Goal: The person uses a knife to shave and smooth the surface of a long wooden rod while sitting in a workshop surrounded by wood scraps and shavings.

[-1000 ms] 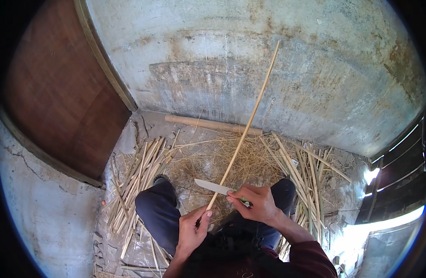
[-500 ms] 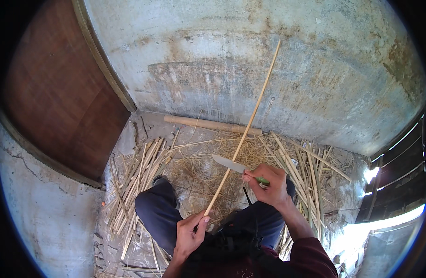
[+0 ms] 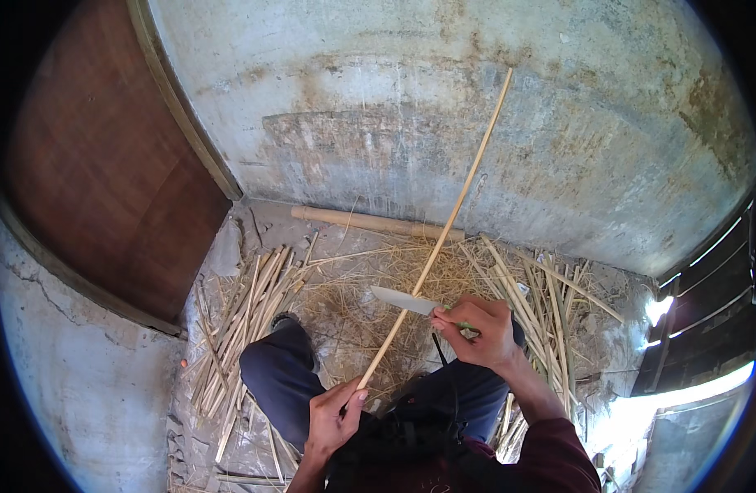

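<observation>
A long, thin bamboo strip (image 3: 467, 184) slants away from me, its far end rising in front of the wall. My left hand (image 3: 335, 417) is closed round its near end, by my left thigh. In my right hand (image 3: 476, 330) is a knife (image 3: 401, 300) with a green handle, most of it hidden by the fingers. The blade points left and lies across the strip, a little beyond my knees. Thin shavings (image 3: 345, 300) litter the floor beneath the strip.
Bundles of bamboo strips lie on the floor at left (image 3: 245, 333) and right (image 3: 550, 312). A thick bamboo pole (image 3: 369, 222) rests along the foot of the stained wall (image 3: 353, 148). A brown door panel (image 3: 98, 156) stands at far left, dark slats (image 3: 707, 304) at right.
The knife and my right hand have come slightly nearer to me along the strip. The strip's far end has swung a little to the right. My left hand keeps its grip, shifted slightly.
</observation>
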`<move>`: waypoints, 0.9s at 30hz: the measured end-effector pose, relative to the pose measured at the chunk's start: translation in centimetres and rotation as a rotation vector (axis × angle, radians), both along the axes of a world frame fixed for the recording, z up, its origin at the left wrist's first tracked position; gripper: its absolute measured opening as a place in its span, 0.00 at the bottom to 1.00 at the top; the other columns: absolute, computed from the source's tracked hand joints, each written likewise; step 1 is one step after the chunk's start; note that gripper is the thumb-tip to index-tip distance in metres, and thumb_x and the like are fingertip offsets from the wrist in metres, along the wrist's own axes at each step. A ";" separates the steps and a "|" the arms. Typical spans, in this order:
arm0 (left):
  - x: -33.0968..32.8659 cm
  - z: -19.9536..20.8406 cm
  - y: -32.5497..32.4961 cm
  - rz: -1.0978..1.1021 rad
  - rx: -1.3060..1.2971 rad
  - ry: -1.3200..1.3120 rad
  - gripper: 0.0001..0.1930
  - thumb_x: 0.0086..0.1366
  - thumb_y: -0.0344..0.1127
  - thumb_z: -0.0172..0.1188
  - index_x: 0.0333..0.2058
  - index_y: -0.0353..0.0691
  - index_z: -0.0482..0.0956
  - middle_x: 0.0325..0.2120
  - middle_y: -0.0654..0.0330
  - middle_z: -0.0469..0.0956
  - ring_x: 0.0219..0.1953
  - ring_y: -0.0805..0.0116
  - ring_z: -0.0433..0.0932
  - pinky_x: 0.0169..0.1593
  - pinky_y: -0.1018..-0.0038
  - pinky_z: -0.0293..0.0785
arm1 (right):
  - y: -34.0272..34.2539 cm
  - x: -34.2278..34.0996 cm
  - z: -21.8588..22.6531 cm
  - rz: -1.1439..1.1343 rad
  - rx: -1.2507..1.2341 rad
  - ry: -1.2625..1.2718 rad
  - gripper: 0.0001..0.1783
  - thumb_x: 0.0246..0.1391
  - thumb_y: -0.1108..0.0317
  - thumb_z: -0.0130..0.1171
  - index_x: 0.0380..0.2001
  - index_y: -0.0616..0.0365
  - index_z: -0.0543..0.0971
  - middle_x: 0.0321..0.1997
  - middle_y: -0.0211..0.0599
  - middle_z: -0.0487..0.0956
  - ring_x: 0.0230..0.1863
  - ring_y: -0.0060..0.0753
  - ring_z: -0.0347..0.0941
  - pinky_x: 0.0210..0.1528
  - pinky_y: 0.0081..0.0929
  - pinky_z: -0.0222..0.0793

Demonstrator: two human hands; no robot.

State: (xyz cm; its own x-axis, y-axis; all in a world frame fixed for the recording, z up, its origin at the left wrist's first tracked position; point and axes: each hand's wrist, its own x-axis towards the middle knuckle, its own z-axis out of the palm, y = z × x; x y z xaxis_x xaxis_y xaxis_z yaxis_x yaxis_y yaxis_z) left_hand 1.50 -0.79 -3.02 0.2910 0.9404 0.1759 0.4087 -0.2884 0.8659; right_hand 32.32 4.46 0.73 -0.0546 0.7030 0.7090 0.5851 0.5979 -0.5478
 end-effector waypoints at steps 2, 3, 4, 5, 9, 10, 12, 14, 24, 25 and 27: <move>-0.5 0.0 -0.3 0.004 -0.033 0.019 0.12 0.74 0.28 0.64 0.52 0.33 0.89 0.29 0.52 0.85 0.25 0.70 0.78 0.31 0.73 0.74 | 0.3 0.6 -0.1 -0.022 0.031 -0.091 0.06 0.57 0.72 0.78 0.33 0.56 0.86 0.24 0.33 0.82 0.18 0.27 0.77 0.17 0.30 0.65; -0.7 -0.2 -0.3 0.007 -0.004 0.028 0.12 0.74 0.27 0.65 0.52 0.33 0.89 0.28 0.52 0.85 0.25 0.70 0.78 0.31 0.73 0.73 | 0.7 1.1 -0.1 -0.019 0.032 -0.089 0.06 0.57 0.72 0.78 0.33 0.56 0.86 0.24 0.33 0.82 0.18 0.27 0.77 0.17 0.30 0.65; -0.9 -0.4 -0.4 0.006 0.025 0.032 0.12 0.73 0.27 0.65 0.52 0.32 0.89 0.28 0.51 0.84 0.24 0.69 0.78 0.31 0.72 0.73 | 1.4 1.8 0.1 -0.080 0.057 -0.044 0.07 0.59 0.72 0.77 0.32 0.56 0.86 0.24 0.34 0.82 0.19 0.27 0.77 0.18 0.30 0.65; -1.0 -0.8 -0.6 0.005 0.026 0.029 0.12 0.73 0.27 0.65 0.52 0.32 0.89 0.28 0.51 0.84 0.24 0.69 0.78 0.31 0.72 0.73 | 1.9 2.5 0.3 -0.141 0.082 0.001 0.07 0.60 0.72 0.76 0.32 0.57 0.85 0.24 0.34 0.82 0.19 0.27 0.77 0.19 0.30 0.66; -1.6 -1.5 -1.3 0.003 0.037 0.020 0.12 0.73 0.27 0.65 0.51 0.31 0.88 0.28 0.50 0.84 0.24 0.66 0.79 0.30 0.71 0.73 | 2.8 4.8 0.6 -0.226 0.098 -0.006 0.07 0.63 0.70 0.74 0.32 0.58 0.85 0.24 0.35 0.83 0.20 0.27 0.76 0.22 0.28 0.67; -1.7 -1.6 -1.4 0.003 0.027 0.027 0.11 0.73 0.27 0.65 0.51 0.30 0.88 0.28 0.50 0.83 0.24 0.65 0.79 0.31 0.71 0.73 | 2.9 5.9 0.6 -0.300 0.036 0.020 0.07 0.65 0.70 0.74 0.33 0.59 0.85 0.24 0.35 0.83 0.21 0.25 0.76 0.24 0.27 0.67; -2.3 -2.5 -1.5 -0.012 0.054 0.038 0.12 0.73 0.28 0.67 0.52 0.30 0.87 0.29 0.50 0.84 0.24 0.65 0.79 0.29 0.71 0.74 | 3.6 7.6 0.5 -0.372 -0.026 0.044 0.08 0.66 0.69 0.73 0.33 0.60 0.85 0.25 0.36 0.84 0.22 0.22 0.75 0.25 0.26 0.67; -2.9 -3.1 -1.6 -0.033 0.088 0.053 0.13 0.73 0.29 0.69 0.52 0.30 0.87 0.30 0.51 0.85 0.23 0.66 0.80 0.28 0.72 0.75 | 4.7 9.1 0.1 -0.411 0.030 0.117 0.09 0.68 0.69 0.71 0.35 0.62 0.84 0.26 0.36 0.85 0.25 0.17 0.74 0.28 0.23 0.66; -2.2 -2.9 -1.1 -0.010 -0.003 0.029 0.12 0.74 0.29 0.67 0.52 0.31 0.87 0.27 0.52 0.83 0.22 0.68 0.77 0.29 0.71 0.73 | 4.3 7.2 -1.9 -0.245 -0.105 0.135 0.04 0.64 0.74 0.72 0.40 0.58 0.85 0.32 0.34 0.88 0.29 0.19 0.80 0.31 0.24 0.72; -1.9 -2.7 -1.0 0.006 -0.017 0.031 0.12 0.74 0.29 0.66 0.52 0.31 0.87 0.27 0.52 0.83 0.22 0.69 0.76 0.29 0.71 0.73 | 3.6 4.9 -1.5 -0.193 -0.101 0.107 0.04 0.63 0.74 0.72 0.39 0.56 0.85 0.33 0.35 0.89 0.28 0.22 0.82 0.30 0.26 0.74; -1.1 -2.3 -0.5 0.023 -0.013 0.029 0.12 0.74 0.29 0.67 0.52 0.31 0.87 0.27 0.52 0.83 0.22 0.70 0.76 0.28 0.72 0.72 | 2.2 2.3 -1.8 -0.105 -0.177 0.053 0.04 0.62 0.73 0.73 0.38 0.54 0.86 0.34 0.36 0.89 0.26 0.28 0.84 0.26 0.29 0.74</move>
